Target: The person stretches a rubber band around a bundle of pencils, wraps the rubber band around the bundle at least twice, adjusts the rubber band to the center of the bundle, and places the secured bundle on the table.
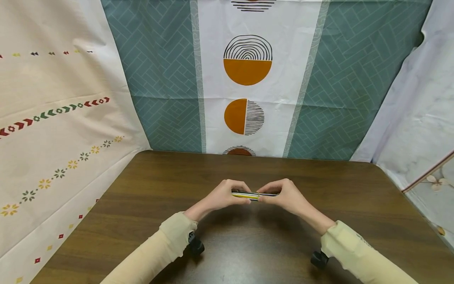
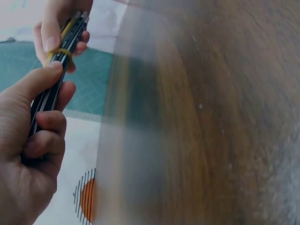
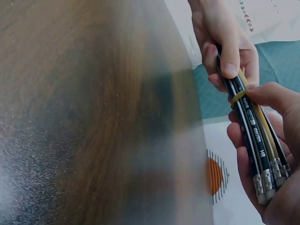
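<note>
A bundle of pencils [image 1: 245,195], dark with white stripes and one yellow, is held level above the table between both hands. In the right wrist view, metal ferrules and white erasers [image 3: 266,185] cap the ends on the right hand's side. A yellow rubber band [image 3: 238,96] circles the pencils near mid-length. My left hand [image 1: 227,194] grips the far part of the bundle, fingers curled round it. My right hand [image 1: 288,197] holds the eraser part, with its thumb at the band. In the left wrist view, the left thumb also lies close to the rubber band [image 2: 65,50]. The palms hide some of the pencils.
Below the hands spreads a brown wooden table [image 1: 241,252]. A patterned cloth [image 1: 248,90] hangs behind its far edge, with a cream cloth [image 1: 64,130] at the left and a pale one [image 1: 422,118] at the right. Each wrist wears a small black camera [image 1: 196,244].
</note>
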The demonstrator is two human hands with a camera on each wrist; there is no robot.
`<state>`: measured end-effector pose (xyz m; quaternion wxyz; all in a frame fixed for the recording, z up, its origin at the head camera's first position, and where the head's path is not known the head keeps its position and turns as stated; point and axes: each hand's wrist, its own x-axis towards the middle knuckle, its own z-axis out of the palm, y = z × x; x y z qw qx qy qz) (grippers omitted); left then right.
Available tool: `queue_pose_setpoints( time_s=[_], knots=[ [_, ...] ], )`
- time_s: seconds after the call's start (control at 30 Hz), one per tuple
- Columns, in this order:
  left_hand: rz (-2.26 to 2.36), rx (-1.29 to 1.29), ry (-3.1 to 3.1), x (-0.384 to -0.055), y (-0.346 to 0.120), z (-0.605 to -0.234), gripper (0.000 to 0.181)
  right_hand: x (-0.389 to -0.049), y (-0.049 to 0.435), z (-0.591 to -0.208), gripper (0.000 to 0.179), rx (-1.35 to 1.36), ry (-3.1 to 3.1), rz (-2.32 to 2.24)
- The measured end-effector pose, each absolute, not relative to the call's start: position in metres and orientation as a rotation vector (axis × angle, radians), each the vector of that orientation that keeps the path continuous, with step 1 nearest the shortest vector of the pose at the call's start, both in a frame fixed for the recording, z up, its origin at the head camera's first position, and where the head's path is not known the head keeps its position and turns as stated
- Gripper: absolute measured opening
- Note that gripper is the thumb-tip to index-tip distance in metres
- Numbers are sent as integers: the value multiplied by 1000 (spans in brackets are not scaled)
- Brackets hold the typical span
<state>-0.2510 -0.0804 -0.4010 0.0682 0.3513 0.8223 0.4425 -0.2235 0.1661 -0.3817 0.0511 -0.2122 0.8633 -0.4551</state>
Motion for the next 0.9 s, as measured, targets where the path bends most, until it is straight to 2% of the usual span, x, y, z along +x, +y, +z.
queue_pose_setpoints(
  time_s=[0.33,0.63,0.9],
  knots=[
    [1260,1058,2497,-253,-80,-400,20,-224,173,-383,48,-742,2575,-1252],
    [1278,981,2467,-260,-89,-395,22,-233,201,-375,28,-723,2562,-1233],
    [1243,934,2525,-271,-102,-397,25,-239,220,-381,34,-660,2568,-1279]
  ],
)
